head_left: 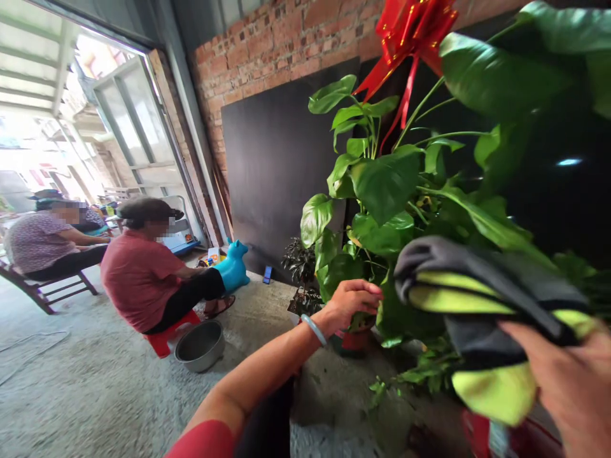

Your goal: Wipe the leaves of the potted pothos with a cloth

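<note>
My left hand (352, 304), with a pale bangle (314, 329) on its wrist, reaches into the lower part of a big potted plant (386, 181). Its fingers are closed at the edge of a broad green leaf (401, 315). A folded grey and yellow-green cloth (482, 305) is gripped in my right hand (568, 375), to the right of that leaf. The cloth hides part of the foliage behind it. Near the top of the plant hangs a shiny red ribbon bow (417, 32).
Dark boards (281, 172) lean on the brick wall behind the plant. Left of me a person (143, 261) sits on a red stool (167, 337) beside a metal basin (200, 346). A blue animal figure (235, 266) and a small dark plant (301, 264) stand nearby. Another person (48, 235) sits farther off.
</note>
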Tool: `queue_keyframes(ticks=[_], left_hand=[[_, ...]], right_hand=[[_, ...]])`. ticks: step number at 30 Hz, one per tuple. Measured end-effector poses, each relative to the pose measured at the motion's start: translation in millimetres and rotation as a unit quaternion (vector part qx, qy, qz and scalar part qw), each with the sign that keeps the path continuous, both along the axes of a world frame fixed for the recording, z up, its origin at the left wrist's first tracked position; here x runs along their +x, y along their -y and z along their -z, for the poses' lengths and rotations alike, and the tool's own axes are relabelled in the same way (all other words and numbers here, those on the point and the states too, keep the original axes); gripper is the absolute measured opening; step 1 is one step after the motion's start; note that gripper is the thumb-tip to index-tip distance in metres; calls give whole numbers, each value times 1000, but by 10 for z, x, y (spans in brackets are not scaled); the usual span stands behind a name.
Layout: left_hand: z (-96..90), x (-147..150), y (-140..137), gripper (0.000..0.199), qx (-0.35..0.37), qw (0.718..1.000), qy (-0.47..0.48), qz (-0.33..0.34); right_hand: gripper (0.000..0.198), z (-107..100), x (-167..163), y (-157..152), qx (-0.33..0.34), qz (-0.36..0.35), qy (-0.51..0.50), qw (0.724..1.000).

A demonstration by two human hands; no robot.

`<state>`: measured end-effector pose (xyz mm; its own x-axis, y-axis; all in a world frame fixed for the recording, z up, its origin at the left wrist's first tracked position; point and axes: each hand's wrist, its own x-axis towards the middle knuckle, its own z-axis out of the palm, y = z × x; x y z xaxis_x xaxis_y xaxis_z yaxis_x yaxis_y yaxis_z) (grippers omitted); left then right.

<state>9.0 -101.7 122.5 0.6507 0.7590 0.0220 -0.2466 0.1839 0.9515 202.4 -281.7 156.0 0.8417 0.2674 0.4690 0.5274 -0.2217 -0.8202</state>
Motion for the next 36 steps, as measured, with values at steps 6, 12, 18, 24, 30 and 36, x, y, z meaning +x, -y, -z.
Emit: queue_keyframes(ticks=[6, 12, 18, 24, 30, 36], left_hand=[[-235, 747, 68, 52, 181, 982, -49, 37], [-383, 1178, -19, 66, 204, 960, -183, 55], [-336, 1196, -2, 75, 207, 952, -223, 43], [-292, 813, -88, 76, 240, 946, -216, 30], [-252, 623, -198, 77, 250, 936, -246, 11], [-165, 683, -90, 75, 320, 910, -265, 2]], right_hand=[[56, -4, 505, -355, -123, 27, 51, 991], [52, 138, 581, -125, -148, 6, 36, 988], [79, -271, 560, -383, 25, 60, 88, 994], [52, 549, 557, -438, -246, -41, -25, 968], [52, 484, 952, -185, 4, 82, 15, 996], [68, -83, 1008, -651, -55, 91, 25, 994]])
